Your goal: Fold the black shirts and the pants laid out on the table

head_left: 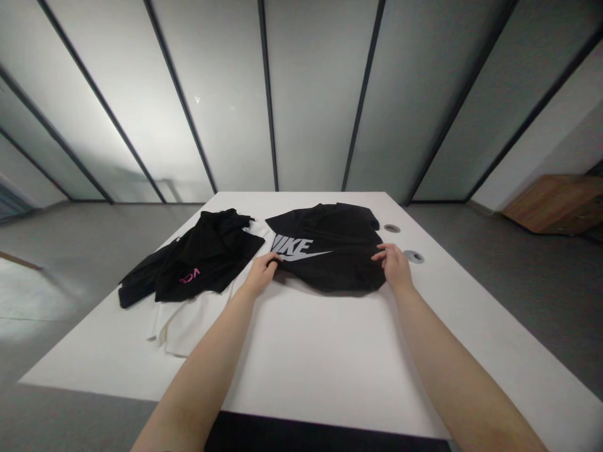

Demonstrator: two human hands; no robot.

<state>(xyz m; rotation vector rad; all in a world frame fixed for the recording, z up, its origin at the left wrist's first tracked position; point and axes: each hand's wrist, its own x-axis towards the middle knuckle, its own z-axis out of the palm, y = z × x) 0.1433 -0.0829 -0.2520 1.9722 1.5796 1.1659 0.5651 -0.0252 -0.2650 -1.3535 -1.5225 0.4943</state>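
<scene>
A black T-shirt [339, 270] with a large grey-white Nike print lies spread sideways on the white table, partly folded, its near edge slightly raised. At its left end, beside the print, my left hand [262, 271] pinches the cloth between thumb and fingers. My right hand [396, 267] is at the opposite end, fingers bent over the edge; its thumb is mostly hidden. Left of my left hand lies a rumpled heap of black clothing [211, 251] with small pink lettering. White cloth [193, 323] shows from under that heap.
The white table [320, 364] has two round grommets [414, 257] near its right edge. Behind it stands a frosted glass partition [315, 94] with dark frames. A wooden piece of furniture [556, 204] is on the floor at far right.
</scene>
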